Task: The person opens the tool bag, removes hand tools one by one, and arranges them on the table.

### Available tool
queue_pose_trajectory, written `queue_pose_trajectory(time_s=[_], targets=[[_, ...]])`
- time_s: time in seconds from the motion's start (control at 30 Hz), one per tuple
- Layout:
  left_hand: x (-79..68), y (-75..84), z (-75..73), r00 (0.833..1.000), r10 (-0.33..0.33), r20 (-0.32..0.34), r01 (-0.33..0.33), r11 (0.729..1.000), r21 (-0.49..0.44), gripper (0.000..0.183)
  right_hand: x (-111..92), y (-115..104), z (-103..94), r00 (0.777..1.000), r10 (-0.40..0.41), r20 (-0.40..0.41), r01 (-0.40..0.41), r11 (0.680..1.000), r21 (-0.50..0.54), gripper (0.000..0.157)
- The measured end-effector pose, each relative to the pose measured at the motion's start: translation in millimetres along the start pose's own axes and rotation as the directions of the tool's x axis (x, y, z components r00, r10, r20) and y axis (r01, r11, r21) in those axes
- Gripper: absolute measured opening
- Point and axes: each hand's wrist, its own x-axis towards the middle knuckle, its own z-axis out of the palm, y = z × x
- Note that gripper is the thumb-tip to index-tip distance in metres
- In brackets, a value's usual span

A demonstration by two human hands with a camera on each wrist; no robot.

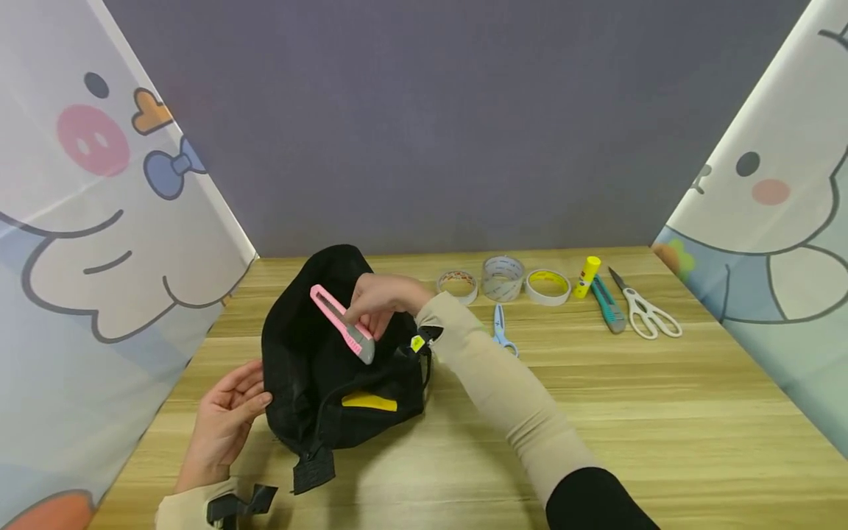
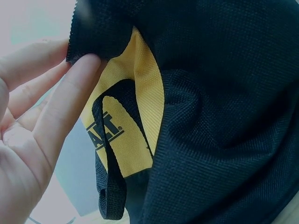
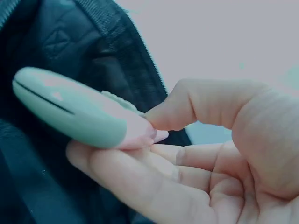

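A black fabric bag (image 1: 291, 368) with its mouth open stands on the left part of the table. My left hand (image 1: 232, 419) pinches its left edge; in the left wrist view thumb and fingers hold the zippered rim, beside a yellow panel (image 2: 124, 144) with black lettering and a black strap loop (image 2: 110, 186). Over the bag's mouth, my right hand (image 1: 380, 298) grips a pink box cutter (image 1: 341, 324) with a grey end. Up close in the right wrist view, the cutter (image 3: 77, 109) lies between thumb and fingers, with the bag's dark inside behind it.
Right of the bag are several tape rolls (image 1: 547, 299), light blue scissors (image 1: 500, 316) partly behind my right sleeve, a yellow glue stick (image 1: 587, 277), a teal box cutter (image 1: 607, 304) and white-handled scissors (image 1: 645, 309). A grey panel (image 1: 450, 132) stands behind the table (image 1: 629, 412).
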Motion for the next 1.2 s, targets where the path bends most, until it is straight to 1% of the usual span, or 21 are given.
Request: queue_pose_trajectory(time_s=[0.17, 0.27, 0.37, 0.5, 0.6, 0.8, 0.87, 1.0, 1.1, 1.2], targets=[[0.5, 5.6, -2.4, 1.0, 0.003, 0.012, -0.003, 1.0, 0.0, 0.051, -23.3, 12.9, -10.8, 0.999, -0.042, -0.025, 0.043, 0.998, 0.045, 0.019], [1.6, 9.1, -4.4, 1.0, 0.006, 0.019, -0.006, 1.0, -0.007, 0.051, -33.1, 24.5, -13.9, 0.996, -0.068, -0.053, 0.073, 0.993, 0.094, 0.022], [2.5, 9.8, -4.7, 1.0, 0.006, 0.024, -0.006, 1.0, -0.02, 0.051, -42.2, 38.0, -16.2, 0.992, -0.096, -0.078, 0.105, 0.987, 0.12, 0.022], [1.4, 7.6, -3.8, 0.999, 0.007, 0.036, -0.006, 1.0, -0.029, 0.051, -57.4, 59.7, -19.9, 0.987, -0.127, -0.097, 0.138, 0.982, 0.127, 0.021], [0.3, 5.2, -2.7, 0.999, 0.006, 0.034, -0.005, 1.0, -0.018, 0.051, -71.5, 78.5, -23.0, 0.984, -0.143, -0.11, 0.159, 0.975, 0.155, 0.022], [-1.8, 2.0, 0.3, 1.0, -0.003, 0.012, 0.003, 1.0, 0.008, 0.051, -102.4, 125.0, -28.3, 0.967, -0.193, -0.164, 0.23, 0.942, 0.245, 0.027], [-2.2, 1.4, 1.0, 1.0, -0.002, 0.003, 0.002, 1.0, 0.013, 0.051, -111.7, 142.0, -29.5, 0.963, -0.194, -0.186, 0.24, 0.933, 0.268, 0.029], [-1.6, 0.3, 1.5, 1.0, 0.002, -0.007, -0.002, 1.0, 0.015, 0.051, -131.1, 173.2, -32.7, 0.96, -0.158, -0.233, 0.227, 0.923, 0.31, 0.03], [-0.5, 0.3, 1.5, 1.0, 0.004, -0.006, -0.004, 1.0, 0.015, 0.051, -146.2, 191.9, -35.1, 0.955, -0.142, -0.261, 0.227, 0.916, 0.331, 0.032], [0.0, 0.6, 1.6, 1.0, 0.004, -0.003, -0.004, 1.0, 0.016, 0.05, -160.8, 207.8, -38.1, 0.954, -0.127, -0.272, 0.22, 0.911, 0.347, 0.034]])
